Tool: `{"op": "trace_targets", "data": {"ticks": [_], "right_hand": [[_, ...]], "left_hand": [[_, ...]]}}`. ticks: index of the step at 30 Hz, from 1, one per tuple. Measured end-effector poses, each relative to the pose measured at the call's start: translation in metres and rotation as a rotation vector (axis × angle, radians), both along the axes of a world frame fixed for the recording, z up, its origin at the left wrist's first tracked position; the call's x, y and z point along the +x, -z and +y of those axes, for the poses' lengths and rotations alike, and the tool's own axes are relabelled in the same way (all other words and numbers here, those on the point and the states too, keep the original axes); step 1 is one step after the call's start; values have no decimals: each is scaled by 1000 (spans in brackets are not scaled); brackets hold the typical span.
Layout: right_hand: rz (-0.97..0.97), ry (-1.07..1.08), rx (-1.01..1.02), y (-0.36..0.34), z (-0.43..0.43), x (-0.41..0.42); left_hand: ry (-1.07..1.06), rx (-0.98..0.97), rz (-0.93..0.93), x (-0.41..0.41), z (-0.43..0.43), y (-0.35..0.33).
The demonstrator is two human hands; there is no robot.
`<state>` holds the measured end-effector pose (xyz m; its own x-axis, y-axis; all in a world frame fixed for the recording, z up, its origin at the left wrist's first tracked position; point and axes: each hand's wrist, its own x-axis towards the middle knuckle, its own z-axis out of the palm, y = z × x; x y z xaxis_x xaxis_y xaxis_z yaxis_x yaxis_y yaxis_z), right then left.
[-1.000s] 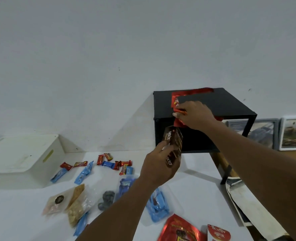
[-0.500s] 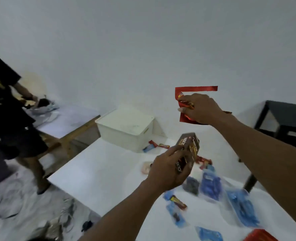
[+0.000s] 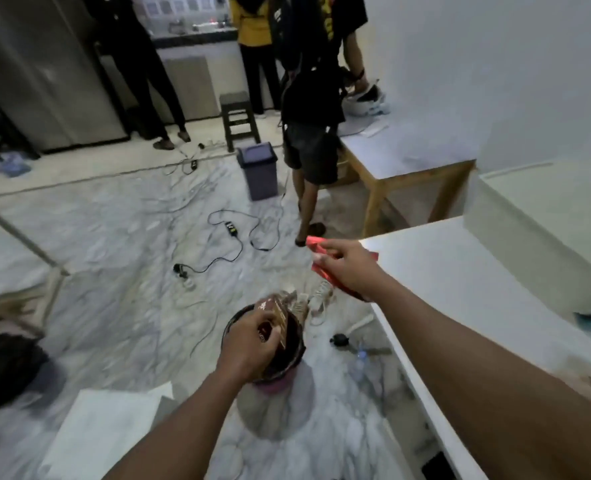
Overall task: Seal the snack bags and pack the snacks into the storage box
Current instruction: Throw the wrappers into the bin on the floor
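The left hand grips a brown snack pack, fingers curled around it, directly above a dark-lined bin on the floor. The right hand pinches a red wrapper, just left of the white table edge.

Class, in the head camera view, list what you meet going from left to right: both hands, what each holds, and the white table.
Left hand → brown snack pack held in it → red snack bag → right hand gripping that bag → white table.
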<state>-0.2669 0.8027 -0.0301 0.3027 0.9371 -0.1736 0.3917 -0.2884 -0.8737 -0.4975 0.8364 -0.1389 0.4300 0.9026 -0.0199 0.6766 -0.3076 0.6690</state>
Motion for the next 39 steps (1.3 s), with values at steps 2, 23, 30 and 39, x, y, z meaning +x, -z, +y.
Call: {"op": "trace_targets", "data": {"ticks": [2,23,30,39], "right_hand": [[202,-36,-72,61,21,-24],[639,254,-699,614,272,-96],[411,230,-752,537,239,-67],[135,304,-515,246,86,26]], "left_hand": [[-57,-81,65,-19,4,33],[-126,-559,205,-29,235,479],[-37,-594,330,-14,238,404],[516,-379,342,130,162,143]]}}
